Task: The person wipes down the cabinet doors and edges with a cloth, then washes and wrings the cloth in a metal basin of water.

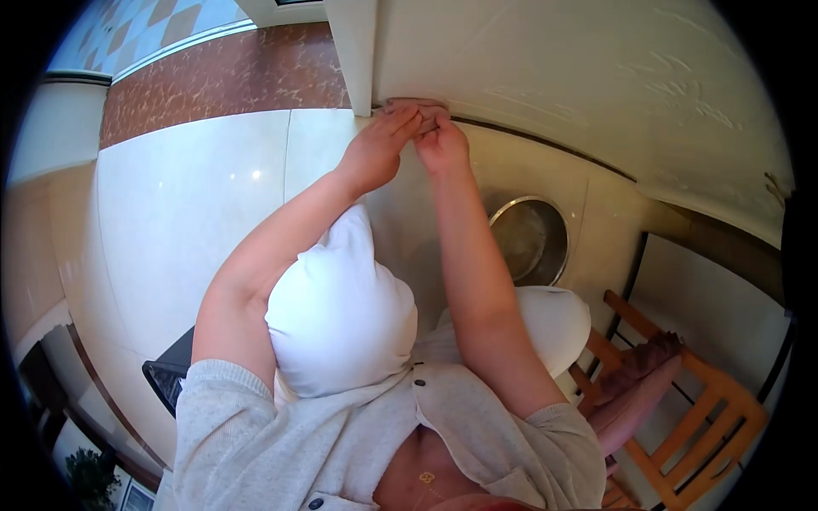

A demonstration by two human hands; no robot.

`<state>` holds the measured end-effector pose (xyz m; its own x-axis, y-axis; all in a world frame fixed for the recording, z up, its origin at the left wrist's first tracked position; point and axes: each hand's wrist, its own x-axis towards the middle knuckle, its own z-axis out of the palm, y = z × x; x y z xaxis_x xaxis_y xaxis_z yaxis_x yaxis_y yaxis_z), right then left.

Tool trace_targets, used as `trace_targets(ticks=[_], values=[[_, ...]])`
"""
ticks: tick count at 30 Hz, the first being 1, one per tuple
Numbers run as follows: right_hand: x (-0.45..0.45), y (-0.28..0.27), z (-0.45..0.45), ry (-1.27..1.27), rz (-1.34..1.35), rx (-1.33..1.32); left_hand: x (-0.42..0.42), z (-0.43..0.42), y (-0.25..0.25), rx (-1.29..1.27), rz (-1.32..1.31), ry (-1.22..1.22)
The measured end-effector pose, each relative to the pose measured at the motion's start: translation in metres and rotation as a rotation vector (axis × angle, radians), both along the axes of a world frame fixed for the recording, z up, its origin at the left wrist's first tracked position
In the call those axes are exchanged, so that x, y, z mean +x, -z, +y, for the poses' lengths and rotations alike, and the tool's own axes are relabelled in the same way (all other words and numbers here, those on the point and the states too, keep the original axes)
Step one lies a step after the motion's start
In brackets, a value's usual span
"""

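Two hands [372, 155] close together on one pinkish cloth [414, 101] (long axis sideways, along the cream panel [562, 72]), grip unclear.

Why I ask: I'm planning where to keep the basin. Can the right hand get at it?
Probably yes: the metal basin sits on the floor beside the right forearm, and nothing shows between it and the right hand. That hand is at the pinkish cloth, though, so it may need freeing.
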<state>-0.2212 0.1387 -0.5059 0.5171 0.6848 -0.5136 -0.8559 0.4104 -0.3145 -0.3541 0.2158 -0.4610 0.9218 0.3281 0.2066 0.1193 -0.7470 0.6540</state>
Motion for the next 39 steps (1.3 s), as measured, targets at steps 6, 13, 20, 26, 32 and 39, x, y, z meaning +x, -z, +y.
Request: trace_targets(ticks=[6,13,20,26,32,39], values=[[-0.002,-0.025,0.006,-0.049,-0.074,-0.328,0.006,-0.002,-0.009,0.259,-0.122,-0.051],[-0.012,-0.055,-0.005,-0.277,-0.298,-0.362,0.008,-0.010,-0.010,0.053,-0.108,-0.172],[-0.014,-0.063,-0.005,-0.366,-0.800,-0.590,0.030,-0.011,-0.002,-1.077,-0.241,-0.459],[-0.035,-0.058,0.000,-0.291,-1.046,-0.541,0.022,0.001,0.008,-1.861,-0.125,-0.500],[-0.051,-0.058,-0.006,-0.306,-1.420,-0.809,0.016,0.001,-0.004,-1.951,-0.205,-0.528],[-0.035,-0.072,-0.004,-0.230,-1.808,-0.843,0.029,0.007,-0.011,-2.024,-0.468,-0.398]])
